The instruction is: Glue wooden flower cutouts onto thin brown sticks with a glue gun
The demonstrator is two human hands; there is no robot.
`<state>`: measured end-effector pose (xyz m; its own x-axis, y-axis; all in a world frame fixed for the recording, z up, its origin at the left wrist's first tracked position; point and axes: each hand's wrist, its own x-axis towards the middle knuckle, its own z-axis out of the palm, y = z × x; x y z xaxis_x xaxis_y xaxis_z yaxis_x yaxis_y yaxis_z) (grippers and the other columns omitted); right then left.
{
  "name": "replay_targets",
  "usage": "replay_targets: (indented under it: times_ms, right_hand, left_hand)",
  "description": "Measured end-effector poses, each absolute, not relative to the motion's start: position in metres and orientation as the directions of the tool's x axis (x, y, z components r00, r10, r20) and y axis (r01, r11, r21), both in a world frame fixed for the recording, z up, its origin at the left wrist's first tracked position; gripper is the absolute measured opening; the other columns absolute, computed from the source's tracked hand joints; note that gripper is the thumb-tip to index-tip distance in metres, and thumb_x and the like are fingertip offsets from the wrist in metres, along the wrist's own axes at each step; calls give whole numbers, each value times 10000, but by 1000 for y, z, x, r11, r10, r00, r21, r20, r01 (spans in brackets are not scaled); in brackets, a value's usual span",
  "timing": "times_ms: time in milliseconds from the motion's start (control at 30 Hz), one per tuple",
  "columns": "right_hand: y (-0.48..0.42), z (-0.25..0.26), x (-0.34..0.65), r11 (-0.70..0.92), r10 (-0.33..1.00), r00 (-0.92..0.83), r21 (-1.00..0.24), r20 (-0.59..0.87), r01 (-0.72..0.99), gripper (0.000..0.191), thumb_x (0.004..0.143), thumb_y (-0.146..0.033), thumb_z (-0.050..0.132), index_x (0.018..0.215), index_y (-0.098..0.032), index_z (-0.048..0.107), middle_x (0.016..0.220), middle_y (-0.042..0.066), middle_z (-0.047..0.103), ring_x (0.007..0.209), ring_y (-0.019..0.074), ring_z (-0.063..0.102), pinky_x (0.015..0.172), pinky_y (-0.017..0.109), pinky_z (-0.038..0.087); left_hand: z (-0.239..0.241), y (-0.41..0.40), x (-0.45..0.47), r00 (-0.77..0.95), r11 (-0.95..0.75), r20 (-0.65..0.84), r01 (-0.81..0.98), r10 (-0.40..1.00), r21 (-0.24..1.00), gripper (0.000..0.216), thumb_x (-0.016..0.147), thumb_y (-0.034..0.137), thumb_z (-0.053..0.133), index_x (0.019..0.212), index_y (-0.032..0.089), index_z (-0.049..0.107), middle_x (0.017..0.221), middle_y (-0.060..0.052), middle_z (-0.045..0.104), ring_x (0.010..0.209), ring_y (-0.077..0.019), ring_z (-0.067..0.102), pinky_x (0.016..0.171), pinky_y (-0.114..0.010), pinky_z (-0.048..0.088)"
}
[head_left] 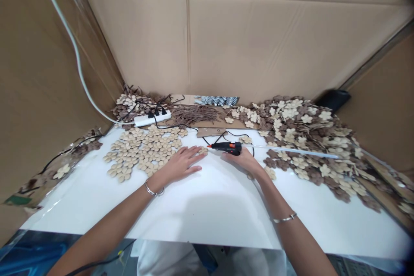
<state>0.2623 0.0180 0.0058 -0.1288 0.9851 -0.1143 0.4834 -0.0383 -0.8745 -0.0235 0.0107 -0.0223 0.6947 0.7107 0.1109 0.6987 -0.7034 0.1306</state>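
Note:
My right hand (246, 161) is closed around a black hot glue gun (227, 148) with an orange tip pointing left. A long translucent glue stick (297, 152) juts out from the back of the gun. My left hand (183, 163) lies low over the white tabletop with its fingers stretched out. Its fingertips are at the edge of a beige felt flower (203, 150), close to the nozzle. Left of that hand, many beige flowers (152, 148) are spread over the table. Another small flower (270, 172) rests beside my right wrist.
A big heap of brown and beige flowers (300, 129) covers the right side. At the back are a white power strip (152, 117), brown cord-like strips (194, 114) and a small board (211, 132). Black cable loops behind the gun. Cardboard walls (246, 43) enclose the table.

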Motion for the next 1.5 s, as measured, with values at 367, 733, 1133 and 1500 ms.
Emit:
replay_targets:
  times_ms: [367, 733, 1133, 1500]
  right_hand:
    - [23, -6, 248, -41, 994, -26, -609, -102, 792, 370, 721, -558, 668, 878, -238, 768, 810, 22, 745, 808, 234, 673, 696, 276, 474]
    - [27, -9, 242, -50, 997, 15, -503, -75, 863, 332, 737, -532, 634, 795, -223, 743, 807, 44, 743, 826, 235, 682, 658, 267, 432]
    - [26, -8, 242, -40, 998, 11, -484, -64, 874, 307, 736, -496, 636, 796, -214, 742, 826, 53, 748, 825, 232, 679, 655, 264, 430]
    - [26, -2, 247, -39, 997, -3, -519, -81, 854, 299, 724, -474, 654, 864, -226, 745, 828, 44, 741, 789, 225, 670, 641, 263, 441]
  left_hand:
    - [-24, 11, -23, 695, -712, 156, 689, 702, 134, 553, 991, 564, 247, 1512, 380, 281, 1594, -5, 264, 1458, -222, 280, 1171, -414, 210]
    - [-24, 11, -22, 687, -700, 137, 702, 714, 132, 557, 992, 567, 227, 1509, 371, 292, 1596, -16, 261, 1454, -232, 286, 1157, -435, 214]
    - [-26, 12, -23, 691, -708, 158, 693, 706, 133, 550, 993, 561, 241, 1508, 378, 293, 1589, -11, 285, 1443, -242, 305, 1150, -434, 230]
    - [-27, 13, -24, 694, -712, 161, 691, 701, 123, 549, 989, 569, 245, 1501, 379, 309, 1591, -7, 281, 1438, -241, 316, 1148, -433, 241]
